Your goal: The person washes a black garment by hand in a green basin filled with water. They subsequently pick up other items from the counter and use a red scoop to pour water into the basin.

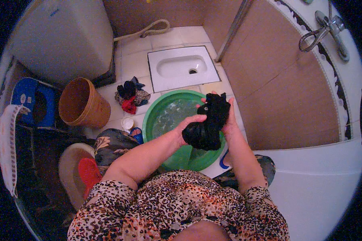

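A bunched black cloth is held between both hands above a green plastic basin. My left hand grips its left side, with the thumb lying across the cloth. On the right side my right hand presses against it, its fingers partly hidden behind the fabric. Cloudy water with some foam stands in the basin. On the tiles to the left of the basin lies a small pile of crumpled clothes, with a red cloth and a black cloth among them.
A squat toilet lies beyond the basin. At left are an orange-brown bucket, a blue plastic stool, a small white tub and a tan basin with a red cloth. A white bathtub is at right, under a metal faucet.
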`<state>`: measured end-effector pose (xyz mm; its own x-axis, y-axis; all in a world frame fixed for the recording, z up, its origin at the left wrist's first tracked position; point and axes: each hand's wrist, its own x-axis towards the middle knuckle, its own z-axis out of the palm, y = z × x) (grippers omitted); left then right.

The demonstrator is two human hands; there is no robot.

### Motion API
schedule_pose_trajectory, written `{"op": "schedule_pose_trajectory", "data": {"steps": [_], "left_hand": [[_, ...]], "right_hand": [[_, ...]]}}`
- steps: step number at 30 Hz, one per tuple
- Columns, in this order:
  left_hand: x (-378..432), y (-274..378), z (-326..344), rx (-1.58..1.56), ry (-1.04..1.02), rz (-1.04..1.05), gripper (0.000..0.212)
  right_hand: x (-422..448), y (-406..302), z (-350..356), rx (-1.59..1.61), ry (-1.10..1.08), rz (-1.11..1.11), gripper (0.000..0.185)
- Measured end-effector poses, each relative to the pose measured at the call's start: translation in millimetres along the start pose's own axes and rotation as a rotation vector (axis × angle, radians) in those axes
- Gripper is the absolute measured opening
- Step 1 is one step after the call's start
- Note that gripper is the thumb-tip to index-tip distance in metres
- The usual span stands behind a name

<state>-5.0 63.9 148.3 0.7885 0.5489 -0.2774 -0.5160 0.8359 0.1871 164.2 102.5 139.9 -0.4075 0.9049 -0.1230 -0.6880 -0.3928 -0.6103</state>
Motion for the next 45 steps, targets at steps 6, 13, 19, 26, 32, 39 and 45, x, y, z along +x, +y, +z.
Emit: {"op": "schedule_pose_trajectory", "data": {"steps": [6,13,19,26,32,39,45], "left_hand": [[2,-6,-24,0.061,-0.031,-0.076,0.048],[6,-12,-43,0.775,0.281,0.000,0.045],[6,-13,-69,1.305,0.513,0.186,0.048],[10,-17,-83,1.564,0.594,0.209,0.080],[23,-26,-107,1.447,0.509,0.704,0.084],[-16,32,-41,1.044,0.155,0.186,0.051],[-35,29,-27,0.495,-0.057,-0.063,0.060]], "right_hand": [[4,15,-19,0.127,0.009,0.056,0.050],[15,30,-15,-0.653,0.294,0.076,0.029],[26,62,-21,-1.293,0.380,0.001,0.037],[24,84,-48,-1.289,0.647,-0.075,0.044],[27,81,-15,-1.115,0.665,-0.067,0.057],[33,11,43,-0.472,0.434,0.172,0.062],[23,22,66,-0.122,0.049,0.006,0.069]]}}
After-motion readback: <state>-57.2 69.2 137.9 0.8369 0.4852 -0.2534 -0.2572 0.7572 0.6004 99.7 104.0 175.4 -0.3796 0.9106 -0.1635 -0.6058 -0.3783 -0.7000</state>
